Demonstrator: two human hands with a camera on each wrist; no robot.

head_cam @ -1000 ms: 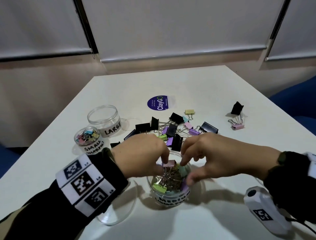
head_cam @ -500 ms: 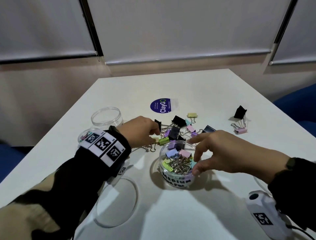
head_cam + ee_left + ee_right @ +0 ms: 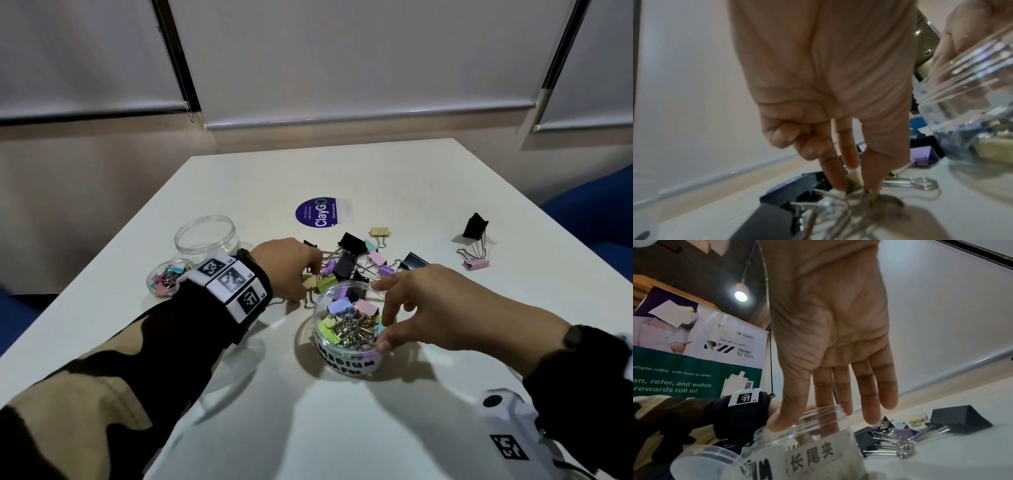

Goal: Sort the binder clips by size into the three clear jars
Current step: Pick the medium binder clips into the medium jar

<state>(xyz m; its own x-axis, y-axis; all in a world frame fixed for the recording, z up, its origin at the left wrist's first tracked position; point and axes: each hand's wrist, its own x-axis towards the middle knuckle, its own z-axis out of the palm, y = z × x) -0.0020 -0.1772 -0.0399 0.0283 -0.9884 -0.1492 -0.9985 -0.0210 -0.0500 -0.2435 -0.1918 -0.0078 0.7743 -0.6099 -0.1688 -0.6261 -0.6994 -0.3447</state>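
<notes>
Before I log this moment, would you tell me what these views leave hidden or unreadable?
- Which clip the left hand pinches: the head view hides its fingertips behind the hand; the left wrist view is blurred there.
- The large jar's label: the left forearm covers it in the head view.
- The medium jar's second label line: too smeared to read.
- The count in the small jar: too small, partly behind the wristband.
</notes>
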